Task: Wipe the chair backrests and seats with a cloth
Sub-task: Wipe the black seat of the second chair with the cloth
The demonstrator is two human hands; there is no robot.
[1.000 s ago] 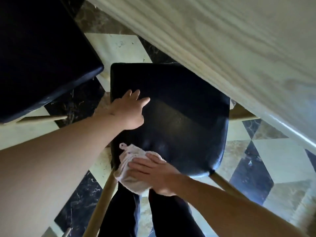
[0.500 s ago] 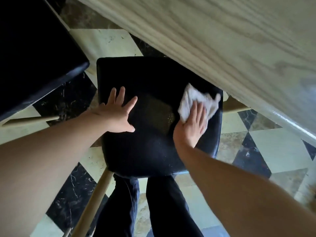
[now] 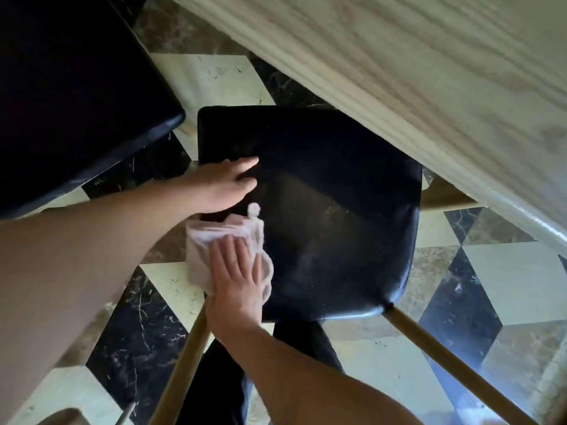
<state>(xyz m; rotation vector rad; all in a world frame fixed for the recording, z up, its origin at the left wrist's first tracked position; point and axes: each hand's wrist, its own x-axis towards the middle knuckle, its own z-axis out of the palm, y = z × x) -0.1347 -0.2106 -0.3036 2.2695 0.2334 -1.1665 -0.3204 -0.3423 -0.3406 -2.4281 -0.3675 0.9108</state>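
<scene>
A black padded chair seat (image 3: pixel 331 216) fills the middle of the view, partly tucked under a pale wooden table. My right hand (image 3: pixel 236 280) presses flat on a white cloth (image 3: pixel 202 250) at the seat's left edge, near its front corner; the cloth hangs partly over the side. My left hand (image 3: pixel 224 185) rests flat on the seat just above the cloth, fingers together and pointing right. The chair's backrest is out of sight.
The wooden table edge (image 3: pixel 414 96) overhangs the seat's far right side. A second black chair seat (image 3: pixel 70 87) stands at the upper left. Two light wooden chair legs (image 3: pixel 445 360) slant toward me over the chequered marble floor (image 3: pixel 506 271). My dark trouser legs show below the seat.
My right hand has swept the cloth from the seat's far right side back to its left edge. The left hand has stayed on the seat's left part, its fingers now closed together.
</scene>
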